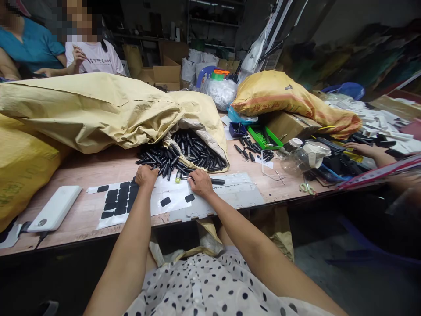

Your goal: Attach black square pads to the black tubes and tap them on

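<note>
A pale wood-grained table [87,219] is spreading across the view in a dim, cluttered workroom, with shelving [213,22] standing at the back. Two people are sitting beyond it at the left, one wearing a blue top [33,44], the other a pale printed shirt [95,59]; another person's hand [365,150] is reaching in at the right.

A large cream sack [98,109] is lying along the table, its mouth spilling black pen-shaped pieces [197,151]. Farther right, a green tray [255,137] is holding small green and dark bits (a small blue box [242,132] is sitting just beside it), and an orange-yellow sack [269,94] is resting on a cardboard box [291,125].

The left hand [147,176] is curling its fingers at the near left edge of the black pile; whether they are pinching a piece, I cannot tell. The right hand [201,182] is bending its fingers over the middle of a dark-handled tool [217,181]: its yellowish end is showing left of the fingertips, its handle right of the hand, but how firmly they are closing is unclear.
</note>
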Demonstrator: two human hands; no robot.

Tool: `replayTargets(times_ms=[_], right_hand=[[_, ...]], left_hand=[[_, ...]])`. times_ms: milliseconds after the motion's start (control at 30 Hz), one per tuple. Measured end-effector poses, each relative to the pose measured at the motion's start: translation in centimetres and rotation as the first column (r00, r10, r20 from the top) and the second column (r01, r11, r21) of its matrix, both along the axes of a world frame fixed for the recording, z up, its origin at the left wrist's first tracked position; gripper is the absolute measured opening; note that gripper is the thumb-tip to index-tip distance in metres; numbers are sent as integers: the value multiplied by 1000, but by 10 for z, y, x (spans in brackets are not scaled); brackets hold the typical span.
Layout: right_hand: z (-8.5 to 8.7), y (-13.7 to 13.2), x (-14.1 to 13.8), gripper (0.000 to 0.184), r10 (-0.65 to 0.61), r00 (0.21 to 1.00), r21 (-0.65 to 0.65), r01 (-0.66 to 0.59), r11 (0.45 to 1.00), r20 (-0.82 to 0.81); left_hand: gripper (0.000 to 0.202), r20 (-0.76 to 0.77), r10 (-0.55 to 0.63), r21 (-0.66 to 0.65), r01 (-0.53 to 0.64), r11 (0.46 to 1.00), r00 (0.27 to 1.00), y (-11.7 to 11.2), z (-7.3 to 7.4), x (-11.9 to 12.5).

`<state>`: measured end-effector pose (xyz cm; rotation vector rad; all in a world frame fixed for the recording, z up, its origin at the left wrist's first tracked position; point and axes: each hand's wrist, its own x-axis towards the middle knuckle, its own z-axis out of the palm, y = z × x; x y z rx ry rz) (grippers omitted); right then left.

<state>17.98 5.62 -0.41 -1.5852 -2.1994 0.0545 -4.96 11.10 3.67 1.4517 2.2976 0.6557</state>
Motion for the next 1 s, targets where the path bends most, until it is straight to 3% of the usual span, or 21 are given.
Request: replayTargets(times_ms=[100, 200, 267, 333, 433, 500, 667, 867, 1000], right_hand=[[0, 0, 0, 16, -7, 1000, -10, 7, 1000, 1], [0, 0, 0, 17, -6, 1000, -16, 6, 1000, -3], [-1, 1, 0, 17, -2, 1000, -13, 2, 1000, -8], [-1, 1, 0, 17, -4, 1000, -13, 4, 1000, -9], [-1, 1, 0, 17, -10, 1000, -22, 10, 1000, -5], [0, 1, 0, 18, -13, 1000, -35, 13, 999, 1], [1, 1, 1, 20, -5, 1000, -52, 6, 999, 28], [10, -1, 3, 23, 15, 998, -72, -11, 997, 54], [16, -15, 10, 25, 26, 999, -38, -27, 999, -24]], left_hand=[[17, -91, 75, -79, -82, 993, 993, -12, 6, -8], [22, -139, 52, -34, -57, 998, 989, -37, 9, -15], [24, -115, -55, 27, 59, 998, 992, -56, 6, -15], [23, -56, -249, 96, 254, 962, 967, -74, -2, -10], [18, 9, -517, 191, 506, 841, 856, -90, -19, 4], [17, 5, -598, 229, 581, 781, 801, -94, -30, 13], [19, -38, -614, 236, 604, 761, 789, -93, -44, 20], [17, -32, -599, 184, 594, 783, 800, -93, -41, 21], [17, -7, -609, 166, 601, 782, 793, -92, -39, 22]])
